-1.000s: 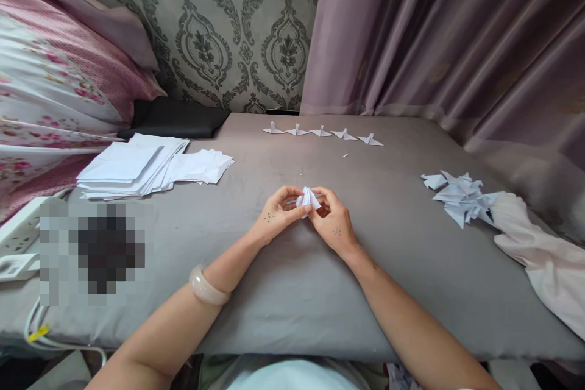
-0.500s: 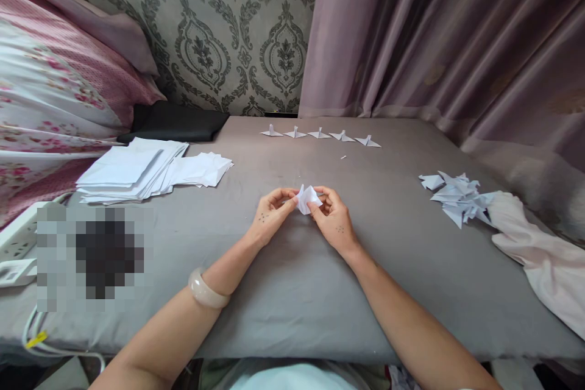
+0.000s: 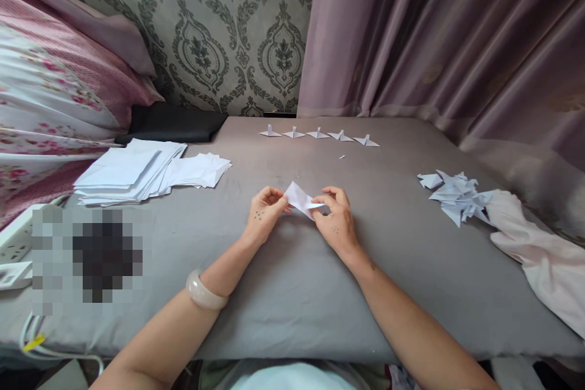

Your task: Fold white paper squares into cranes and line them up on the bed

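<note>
Left hand (image 3: 265, 214) and right hand (image 3: 337, 220), nearly closed, pinch one folded white paper (image 3: 298, 197) between near and far edges of the desk (image 3: 292, 304).

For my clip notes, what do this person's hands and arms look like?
Small dark dots mark the backs of the left hand and right hand. The visible forearms are sleeveless; the left one wears a thick, pale, smooth bangle.
</note>
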{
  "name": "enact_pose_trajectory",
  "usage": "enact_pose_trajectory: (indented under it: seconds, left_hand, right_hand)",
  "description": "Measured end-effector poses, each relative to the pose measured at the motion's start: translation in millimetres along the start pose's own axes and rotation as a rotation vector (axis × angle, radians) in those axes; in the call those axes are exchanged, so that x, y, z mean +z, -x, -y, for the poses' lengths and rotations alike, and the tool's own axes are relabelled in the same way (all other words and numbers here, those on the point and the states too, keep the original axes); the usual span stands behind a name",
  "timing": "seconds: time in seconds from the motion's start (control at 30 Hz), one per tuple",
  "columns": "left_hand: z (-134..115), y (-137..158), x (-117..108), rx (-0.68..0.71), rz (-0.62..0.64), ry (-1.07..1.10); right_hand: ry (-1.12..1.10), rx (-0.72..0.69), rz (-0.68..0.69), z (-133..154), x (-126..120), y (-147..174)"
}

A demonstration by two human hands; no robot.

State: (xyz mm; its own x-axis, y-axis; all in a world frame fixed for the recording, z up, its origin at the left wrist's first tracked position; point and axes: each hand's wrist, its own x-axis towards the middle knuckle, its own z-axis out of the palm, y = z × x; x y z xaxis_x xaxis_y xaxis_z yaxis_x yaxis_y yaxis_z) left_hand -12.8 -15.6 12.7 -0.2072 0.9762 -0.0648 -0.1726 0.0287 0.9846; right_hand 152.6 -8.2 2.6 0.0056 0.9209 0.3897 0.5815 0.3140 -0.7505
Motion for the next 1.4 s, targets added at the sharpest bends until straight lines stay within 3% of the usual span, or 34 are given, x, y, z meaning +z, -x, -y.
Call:
enact_pose_trajectory:
  seconds: [0.07, 0.2, 0.33, 0.47, 0.6, 0.7, 0.83, 0.93, 1.1, 1.17, 1.23, 1.3, 1.4]
  left_hand:
    - [1.8, -1.2, -1.7, 0.012, 0.005, -0.004]
    - [4.9, -1.8, -5.1, 0.022, 0.055, -0.089]
    - [7.9, 0.6, -5.7, 0.111, 0.157, -0.3]
    - [10.1, 3.4, -5.6, 0.212, 0.162, -0.628]
    - [6.8, 6.1, -7.1, 0.281, 0.104, -0.765]
    - [5.3, 6.5, -8.4, 0.289, 0.112, -0.833]
    - [10.9, 4.7, -10.5, 0.297, 0.122, -0.922]
    - [16.9, 4.6, -13.5, 0.343, 0.13, -0.989]
    - [11.5, 6.4, -14.8, 0.628, 0.043, -1.314]
    - [5.1, 3.1, -12.9, 0.73, 0.123, -1.41]
    - [-0.3, -3.0, -10.6, 0.79, 0.341, -1.445]
    - [-4.1, -9.7, -8.3, 0.782, 0.524, -1.461]
    - [-7.8, -16.4, -5.2, 0.731, 0.626, -1.475]
  right_hand:
    - [-0.005, 0.053, -0.015, -1.0, -2.3, -2.0]
    - [-0.167, 0.295, 0.023, -18.1, -1.7, -10.4]
    - [-0.355, 0.38, 0.018, -41.2, 5.2, -20.7]
    - [-0.335, 0.229, 0.065, -41.8, 4.1, -28.7]
    - [-0.03, -0.056, -0.06, -25.4, -6.8, -28.3]
    - [0.12, -0.196, 0.024, -16.2, -11.5, -21.0]
    - [0.247, -0.246, 0.245, -13.3, -7.8, -9.1]
    - [0.356, -0.251, 0.326, -13.6, -4.3, -4.0]
    - [0.435, -0.27, 0.35, -12.0, -4.5, -2.3]
    - [0.451, -0.272, 0.349, -11.1, -4.8, -2.2]
    - [0.46, -0.272, 0.347, -10.4, -4.6, -1.8]
    - [0.465, -0.271, 0.344, -10.2, -4.5, -1.1]
    - [0.466, -0.277, 0.339, -10.2, -4.9, 0.2]
